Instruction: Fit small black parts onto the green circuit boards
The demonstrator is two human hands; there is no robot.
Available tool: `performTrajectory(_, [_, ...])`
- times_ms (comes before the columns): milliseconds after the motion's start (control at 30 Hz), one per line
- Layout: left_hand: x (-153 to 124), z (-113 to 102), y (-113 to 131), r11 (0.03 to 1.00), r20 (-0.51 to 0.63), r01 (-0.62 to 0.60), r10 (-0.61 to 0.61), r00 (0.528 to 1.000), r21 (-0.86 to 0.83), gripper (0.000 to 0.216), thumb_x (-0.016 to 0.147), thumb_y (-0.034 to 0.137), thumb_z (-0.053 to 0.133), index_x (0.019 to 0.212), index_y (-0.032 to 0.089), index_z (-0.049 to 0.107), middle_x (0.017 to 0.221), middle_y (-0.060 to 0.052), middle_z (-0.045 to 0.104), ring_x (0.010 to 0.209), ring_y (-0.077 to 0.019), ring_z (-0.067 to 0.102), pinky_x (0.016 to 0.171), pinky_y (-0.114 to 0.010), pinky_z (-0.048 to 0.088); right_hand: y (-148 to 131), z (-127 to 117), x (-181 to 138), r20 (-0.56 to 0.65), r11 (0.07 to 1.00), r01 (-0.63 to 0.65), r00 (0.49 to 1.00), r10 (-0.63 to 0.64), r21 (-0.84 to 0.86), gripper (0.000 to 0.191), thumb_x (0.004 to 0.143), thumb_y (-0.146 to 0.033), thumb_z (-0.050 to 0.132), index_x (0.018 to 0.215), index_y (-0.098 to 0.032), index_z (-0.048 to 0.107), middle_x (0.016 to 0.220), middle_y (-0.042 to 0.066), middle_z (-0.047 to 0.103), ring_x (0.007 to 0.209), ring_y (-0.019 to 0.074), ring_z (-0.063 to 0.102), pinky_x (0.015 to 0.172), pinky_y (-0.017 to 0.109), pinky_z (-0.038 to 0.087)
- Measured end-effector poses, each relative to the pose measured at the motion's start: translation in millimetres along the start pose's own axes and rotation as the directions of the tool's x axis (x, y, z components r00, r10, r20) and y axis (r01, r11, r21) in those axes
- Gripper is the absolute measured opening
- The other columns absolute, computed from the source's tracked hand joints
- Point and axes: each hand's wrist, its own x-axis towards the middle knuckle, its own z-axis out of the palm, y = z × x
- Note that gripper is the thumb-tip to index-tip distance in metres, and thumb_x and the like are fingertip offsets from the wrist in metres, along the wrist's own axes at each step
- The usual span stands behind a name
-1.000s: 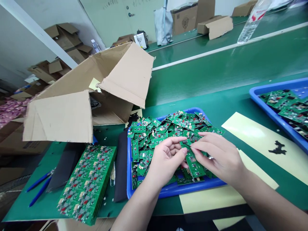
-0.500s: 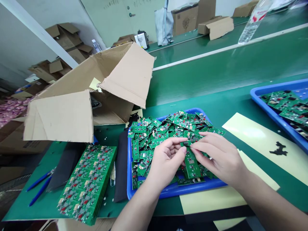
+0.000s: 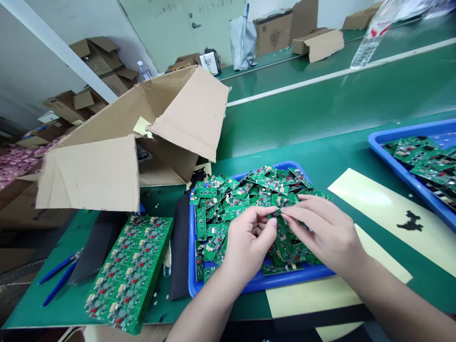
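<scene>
A small green circuit board (image 3: pixel 277 213) is pinched between the thumb and forefinger of my left hand (image 3: pixel 245 237), tilted so that little of its face shows. At its right end, the thumb and forefinger of my right hand (image 3: pixel 326 230) are closed on its edge. A small dark patch shows on the board between the fingertips; I cannot make out its detail. Both hands are over the front part of a blue tray (image 3: pixel 193 256) heaped with similar loose boards (image 3: pixel 233 211).
To the left lie a stack of unseparated board panels (image 3: pixel 128 270), a black strip (image 3: pixel 180 247) and blue-handled pliers (image 3: pixel 59 278). An open carton (image 3: pixel 89 173) stands behind them. On the right are a yellow sheet (image 3: pixel 374 199) bearing black pieces (image 3: pixel 410 221) and another blue tray (image 3: pixel 377 142).
The board between my fingers has tipped from nearly face-on to a steep tilt, so less of it shows. Both hands stay almost in place over the tray.
</scene>
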Motion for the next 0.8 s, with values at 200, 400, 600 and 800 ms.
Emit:
performTrajectory(200, [0.5,0.0,-2.3,0.996,0.055,-0.068,0.064,0.996,0.066,0.02,0.083,0.025,0.058,0.097,0.015,0.069,0.07,-0.001,0.062,0.055,-0.0089,0.049,0.052,-0.02,0.042,-1.7,1.8,-1.8,-0.023,0.999,-0.026,0.999,0.027,0.021,0.017,0.086,-0.003,0.061,0.099,-0.014,0.063,0.086,0.008,0.073,0.077,0.0174,0.068,0.088,0.041,0.056])
performTrajectory(400, [0.7,-0.6,-0.4,0.999,0.095,0.031,-0.032,0.995,0.015,0.017,0.081,0.026,0.06,0.093,0.016,0.068,0.065,0.001,0.058,0.055,-0.0097,0.049,0.05,-0.02,0.041,-5.5,5.2,-4.5,-0.012,0.996,-0.075,0.997,0.076,0.044,0.024,0.088,-0.005,0.057,0.108,-0.018,0.064,0.094,0.009,0.071,0.088,0.0202,0.068,0.09,0.043,0.056])
performTrajectory(600, [0.2,0.4,0.1,0.997,0.108,0.071,-0.071,0.992,0.001,0.014,0.079,0.025,0.062,0.088,0.016,0.067,0.063,0.001,0.056,0.055,-0.0097,0.049,0.05,-0.02,0.042,-3.4,5.5,-3.5,0.038,0.975,-0.204,0.979,0.201,0.091,0.075,0.091,-0.011,0.054,0.154,-0.03,0.017,0.141,0.02,0.046,0.092,0.022,0.069,0.083,0.045,0.058])
performTrajectory(800, [0.1,-3.1,0.6,0.997,0.022,-0.032,0.03,0.999,0.073,0.016,0.078,0.024,0.063,0.091,0.017,0.07,0.07,-0.001,0.063,0.059,-0.011,0.054,0.057,-0.022,0.047,0.3,0.8,-5.3,0.002,0.841,-0.396,0.905,0.425,0.369,0.066,0.092,-0.017,0.054,0.151,-0.029,0.027,0.135,0.014,0.055,0.1,0.0214,0.067,0.09,0.043,0.056])
